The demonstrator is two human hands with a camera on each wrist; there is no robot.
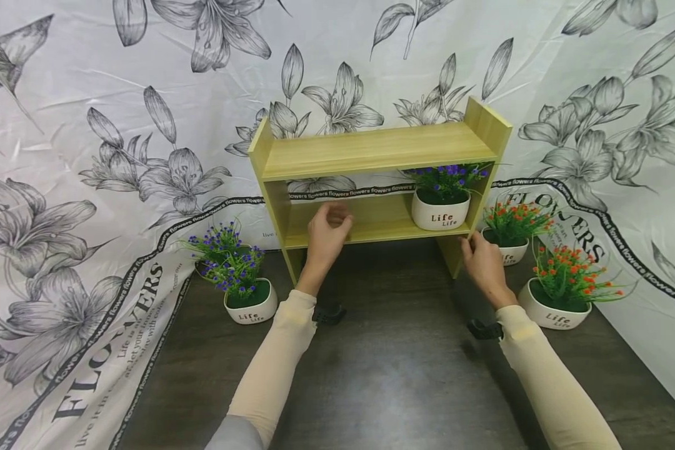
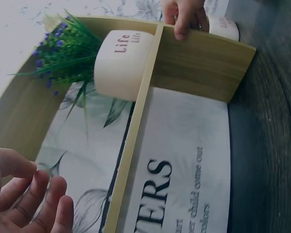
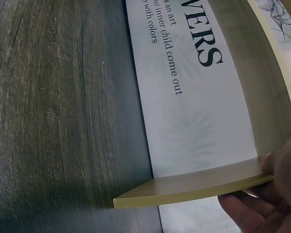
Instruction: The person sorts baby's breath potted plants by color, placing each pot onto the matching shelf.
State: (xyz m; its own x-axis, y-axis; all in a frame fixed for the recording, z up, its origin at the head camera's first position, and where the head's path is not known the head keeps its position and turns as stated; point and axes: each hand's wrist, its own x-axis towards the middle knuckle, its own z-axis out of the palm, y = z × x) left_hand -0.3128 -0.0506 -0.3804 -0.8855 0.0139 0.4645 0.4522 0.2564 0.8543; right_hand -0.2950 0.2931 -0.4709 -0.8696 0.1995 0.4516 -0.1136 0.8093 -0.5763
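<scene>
A light wooden two-tier shelf (image 1: 371, 150) stands on the dark table against the patterned backdrop. On its middle board, at the right end, sits a white pot with purple flowers (image 1: 440, 209), lettered "Life". My right hand (image 1: 484, 265) pinches the front edge of the shelf's right side panel, below that board; the right wrist view shows the thumb on the panel's inner face and fingers outside. My left hand (image 1: 327, 234) hovers before the middle board's left part, fingers loosely bent and nothing in them; in the left wrist view its fingertips (image 2: 58, 187) are apart from the wood.
Left of the shelf stand two pots with purple flowers, one in front (image 1: 250, 306) partly covering the other. To the right are two pots with orange flowers, the nearer (image 1: 557, 306) beside my right forearm. The dark table (image 1: 394, 369) spreads in front.
</scene>
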